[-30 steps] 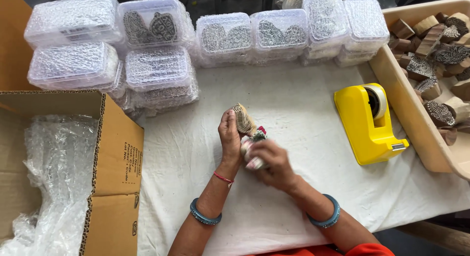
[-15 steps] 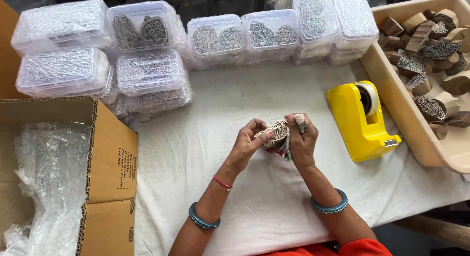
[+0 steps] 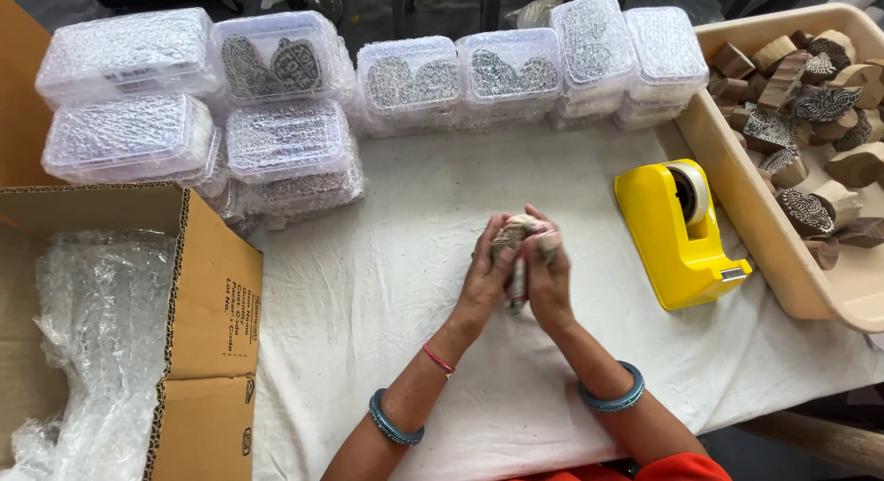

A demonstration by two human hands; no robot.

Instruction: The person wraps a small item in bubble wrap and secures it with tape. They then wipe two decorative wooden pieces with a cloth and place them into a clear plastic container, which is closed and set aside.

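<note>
Both hands meet over the white cloth. Left hand is cupped, fingers curled about a small carved wooden block; right hand closes on the same block from the other side, with a red-and-white rag or wrapping pinched between the palms. The block sits at the fingertips, held clear of the cloth; how firm the grip is cannot be told.

Risks, as judged:
- Block slips out at the fingertips if the wrapping slides; it would drop on the cloth just below the hands.
- Carved face may chip against the yellow tape dispenser, near the right hand.
- Right elbow swing could nudge the beige tub of loose blocks beyond the dispenser.
- Stacked clear plastic boxes lie well ahead of the left hand; low risk.
</note>
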